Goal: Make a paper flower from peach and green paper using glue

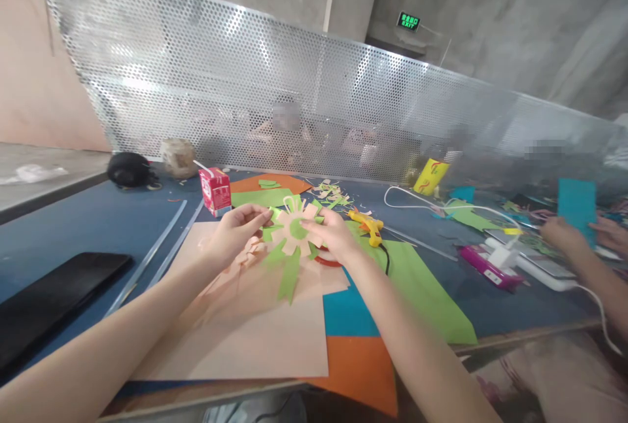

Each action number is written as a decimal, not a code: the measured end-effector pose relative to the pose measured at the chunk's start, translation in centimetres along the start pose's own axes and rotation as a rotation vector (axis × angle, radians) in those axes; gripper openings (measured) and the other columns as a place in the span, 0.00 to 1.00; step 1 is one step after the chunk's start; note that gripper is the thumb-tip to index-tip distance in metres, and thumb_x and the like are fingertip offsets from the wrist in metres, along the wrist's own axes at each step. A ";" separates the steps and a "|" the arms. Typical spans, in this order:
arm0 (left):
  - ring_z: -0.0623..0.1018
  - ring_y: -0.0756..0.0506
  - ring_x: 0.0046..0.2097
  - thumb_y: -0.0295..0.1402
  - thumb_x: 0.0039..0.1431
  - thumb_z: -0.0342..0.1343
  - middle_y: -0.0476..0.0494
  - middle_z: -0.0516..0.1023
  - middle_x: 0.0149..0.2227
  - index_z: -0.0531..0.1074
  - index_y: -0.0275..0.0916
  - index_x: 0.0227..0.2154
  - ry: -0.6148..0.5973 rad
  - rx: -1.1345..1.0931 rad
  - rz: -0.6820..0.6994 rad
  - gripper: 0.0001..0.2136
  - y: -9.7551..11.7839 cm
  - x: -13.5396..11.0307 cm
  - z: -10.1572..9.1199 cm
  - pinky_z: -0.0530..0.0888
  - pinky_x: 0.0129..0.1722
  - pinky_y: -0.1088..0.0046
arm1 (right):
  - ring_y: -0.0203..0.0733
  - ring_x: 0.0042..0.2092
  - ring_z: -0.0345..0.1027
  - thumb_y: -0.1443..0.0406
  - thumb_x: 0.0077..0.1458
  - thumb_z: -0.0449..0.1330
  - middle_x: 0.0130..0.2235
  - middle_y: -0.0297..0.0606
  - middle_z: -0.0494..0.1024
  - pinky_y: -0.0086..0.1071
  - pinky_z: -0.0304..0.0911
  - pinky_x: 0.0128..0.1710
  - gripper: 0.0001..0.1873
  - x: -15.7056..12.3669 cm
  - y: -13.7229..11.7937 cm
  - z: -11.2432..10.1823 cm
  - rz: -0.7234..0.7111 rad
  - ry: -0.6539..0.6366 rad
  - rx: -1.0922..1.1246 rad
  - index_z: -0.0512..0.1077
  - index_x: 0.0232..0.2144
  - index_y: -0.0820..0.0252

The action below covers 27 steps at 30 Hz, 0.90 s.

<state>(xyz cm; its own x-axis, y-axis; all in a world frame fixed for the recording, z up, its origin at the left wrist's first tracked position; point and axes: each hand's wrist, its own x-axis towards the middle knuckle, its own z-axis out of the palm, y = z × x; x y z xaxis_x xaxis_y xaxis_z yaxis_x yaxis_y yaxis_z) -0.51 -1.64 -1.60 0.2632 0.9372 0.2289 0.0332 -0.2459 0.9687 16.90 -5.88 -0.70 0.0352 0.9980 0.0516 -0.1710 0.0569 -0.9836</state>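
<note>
A paper flower [296, 229] with a green centre, pale peach petals and green strips hangs above the sheets of paper, held up between both hands. My left hand [241, 227] pinches a green petal at its left edge. My right hand [331, 233] grips the flower from the right, thumb lying on a peach petal near the centre. Two green paper tails [289, 276] point down from it. Below lies a large pale peach sheet [255, 338], with cut peach pieces [250, 253] behind the left hand. A yellow glue gun [367, 223] rests just right of my right hand.
A red drink carton [214, 191] with a straw stands at the back left; a black phone [63, 299] lies at left. Green paper [422, 292], a purple power strip [490, 266] and white cable are at right. A co-worker's hands [564, 236] hold blue paper. A perforated metal screen [235, 83] closes the back.
</note>
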 end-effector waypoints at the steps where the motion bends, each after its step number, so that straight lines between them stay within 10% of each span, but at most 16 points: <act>1: 0.69 0.52 0.26 0.40 0.45 0.55 0.49 0.68 0.24 0.68 0.36 0.25 -0.005 0.017 0.011 0.11 -0.1 0.0 0.0 0.65 0.24 0.79 | 0.38 0.28 0.69 0.66 0.35 0.62 0.25 0.29 0.74 0.28 0.64 0.24 0.13 -0.1 -0.1 0.1 0.010 0.003 0.000 0.67 0.29 0.57; 14: 0.66 0.55 0.22 0.39 0.46 0.53 0.54 0.64 0.22 0.63 0.37 0.23 0.030 -0.089 -0.030 0.10 -0.2 0.0 1.0 0.64 0.22 0.80 | 0.32 0.22 0.64 0.67 0.35 0.62 0.17 0.24 0.68 0.25 0.61 0.23 0.10 -0.1 -0.1 0.5 0.003 0.046 -0.031 0.66 0.25 0.59; 27: 0.66 0.57 0.19 0.39 0.47 0.55 0.53 0.65 0.21 0.63 0.38 0.24 0.022 -0.213 -0.120 0.10 -0.9 0.4 0.8 0.63 0.18 0.82 | 0.40 0.33 0.69 0.66 0.34 0.63 0.31 0.33 0.75 0.29 0.65 0.28 0.15 0.5 0.8 -0.1 -0.082 -0.007 -0.055 0.67 0.29 0.59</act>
<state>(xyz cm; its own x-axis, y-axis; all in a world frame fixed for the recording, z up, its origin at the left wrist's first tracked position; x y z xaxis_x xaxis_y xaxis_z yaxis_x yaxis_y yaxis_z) 0.35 -1.26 -2.50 0.2484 0.9622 0.1112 -0.1416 -0.0775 0.9869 16.87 -5.36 -1.52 0.0399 0.9903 0.1329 -0.1132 0.1366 -0.9841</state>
